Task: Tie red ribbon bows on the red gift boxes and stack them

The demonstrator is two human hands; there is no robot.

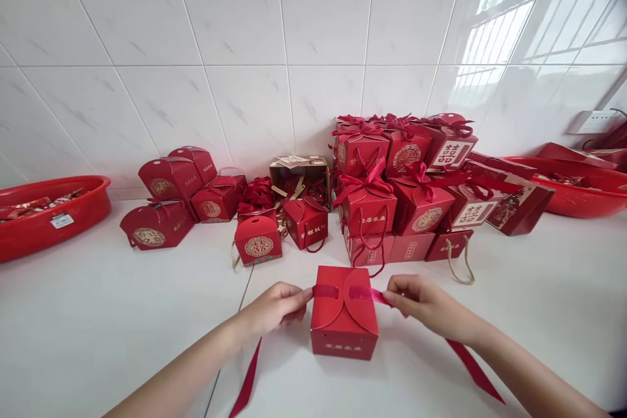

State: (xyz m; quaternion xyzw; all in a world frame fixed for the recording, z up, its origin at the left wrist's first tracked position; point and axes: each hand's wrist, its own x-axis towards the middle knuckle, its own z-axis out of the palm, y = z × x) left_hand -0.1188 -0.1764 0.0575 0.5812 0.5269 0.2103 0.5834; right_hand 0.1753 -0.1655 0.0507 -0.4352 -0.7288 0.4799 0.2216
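Observation:
A red gift box (344, 323) with overlapping curved top flaps and gold lettering on its front stands in front of me on the white counter. A dark pink ribbon (361, 293) runs through slots in its lid and comes out on both sides. My left hand (283, 304) pinches the ribbon close to the box's left edge, and a loose tail hangs below that hand. On the other side, my right hand (414, 300) pinches the ribbon just off the right edge. Its other tail trails under my right wrist.
Behind the box, finished-looking red boxes with bows (367, 206) are stacked at right centre. Several handled boxes (258, 240) stand left of them, near an open carton (318, 166) of ribbons. Red basins (93, 199) sit at both sides. A tiled wall (235, 19) rises behind.

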